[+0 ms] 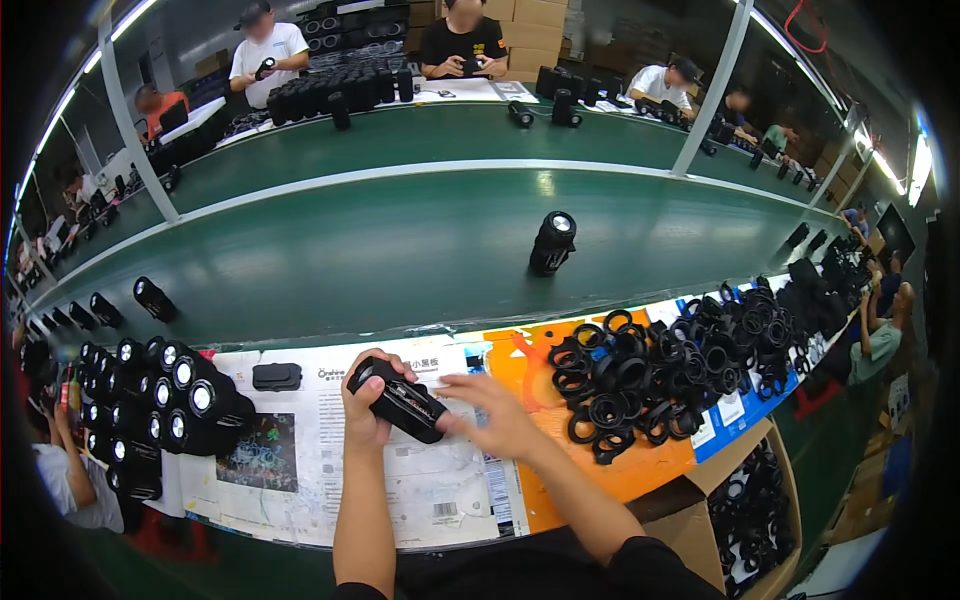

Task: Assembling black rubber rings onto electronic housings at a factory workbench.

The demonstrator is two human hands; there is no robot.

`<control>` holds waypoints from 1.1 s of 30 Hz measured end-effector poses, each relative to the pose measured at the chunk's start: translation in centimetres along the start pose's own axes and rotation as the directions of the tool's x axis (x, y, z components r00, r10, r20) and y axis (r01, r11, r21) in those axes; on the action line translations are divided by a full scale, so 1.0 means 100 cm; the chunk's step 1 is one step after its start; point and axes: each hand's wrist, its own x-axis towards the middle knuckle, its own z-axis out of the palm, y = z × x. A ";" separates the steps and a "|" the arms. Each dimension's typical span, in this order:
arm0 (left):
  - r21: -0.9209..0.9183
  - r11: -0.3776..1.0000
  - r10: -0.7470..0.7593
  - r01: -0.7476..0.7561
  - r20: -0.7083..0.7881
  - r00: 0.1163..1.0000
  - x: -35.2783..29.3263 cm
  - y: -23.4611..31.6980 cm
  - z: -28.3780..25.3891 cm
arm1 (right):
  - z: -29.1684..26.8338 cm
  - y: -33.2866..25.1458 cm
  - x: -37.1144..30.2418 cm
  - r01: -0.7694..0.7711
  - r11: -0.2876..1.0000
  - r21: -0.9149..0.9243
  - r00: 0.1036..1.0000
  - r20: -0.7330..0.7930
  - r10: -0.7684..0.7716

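Observation:
My left hand [369, 400] is wrapped round a black cylindrical speaker [408, 408], tilted with its far end toward the upper left. Along its side runs an open slot with small parts inside, too small to make out. My right hand [490, 415] is by the speaker's lower right end, fingers stretched out and spread. Its thumb side is close to that end; whether it touches, I cannot tell. Under both hands lies a white printed sheet [420, 500]. A small flat black part [277, 376] rests on it to the left.
Several black speakers with silver round ends [190, 400] stand grouped at left. Black rings [630, 380] are heaped on an orange sheet [545, 490] at right. A cardboard box [690, 520] holds more black parts. Speakers, one [553, 243] upright, stand on the green conveyor belt [400, 240]; people work beyond.

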 end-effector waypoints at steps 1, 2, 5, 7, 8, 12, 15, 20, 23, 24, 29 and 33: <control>0.064 0.998 0.000 -0.001 0.012 1.000 -0.001 0.002 0.002 | -0.022 0.012 -0.001 -0.105 0.994 -0.001 0.992 -0.063 0.105; 0.101 0.995 -0.026 0.024 0.020 0.999 -0.003 0.006 0.006 | -0.049 0.024 0.000 -0.206 0.979 0.008 0.971 -0.122 0.205; 0.206 0.977 -0.074 0.052 0.103 0.992 -0.005 0.010 0.010 | -0.128 0.042 0.014 -0.318 0.652 -0.688 0.948 -0.220 0.230; 0.255 0.965 -0.122 0.067 0.206 0.971 0.004 0.004 0.021 | -0.161 0.072 0.002 -0.322 0.436 -0.840 0.910 -0.147 0.388; 0.249 0.965 -0.142 0.084 0.225 0.964 0.004 0.003 0.021 | -0.168 0.075 0.001 -0.285 0.497 -0.820 0.914 -0.076 0.399; 0.264 0.956 -0.167 0.126 0.140 0.976 -0.004 -0.012 0.010 | -0.157 0.064 0.012 -0.268 0.687 -0.676 0.938 -0.020 0.346; 0.165 0.971 -0.198 0.172 0.154 0.968 -0.005 -0.018 0.010 | -0.121 0.039 0.015 -0.378 0.730 -0.569 0.915 -0.107 0.390; 0.193 0.971 -0.173 0.138 0.176 0.969 -0.004 -0.028 0.005 | -0.068 0.029 -0.023 0.070 0.862 -0.502 0.997 0.045 -0.056; 0.255 0.954 -0.211 0.157 0.202 0.956 -0.004 -0.026 0.011 | -0.076 0.007 -0.028 -0.044 0.887 -0.460 0.994 0.068 0.085; 0.255 0.947 -0.250 0.196 0.199 0.948 -0.006 -0.024 0.014 | -0.079 0.005 -0.028 -0.093 0.879 -0.467 0.987 0.074 0.144; 0.428 0.894 -0.223 0.131 0.173 0.959 -0.008 -0.028 0.010 | -0.092 0.010 -0.012 -0.084 0.881 -0.465 0.932 0.276 0.235; 0.504 0.862 -0.194 0.057 0.224 0.955 -0.009 -0.023 0.022 | -0.112 0.008 0.012 -0.051 0.947 -0.318 0.970 0.209 0.122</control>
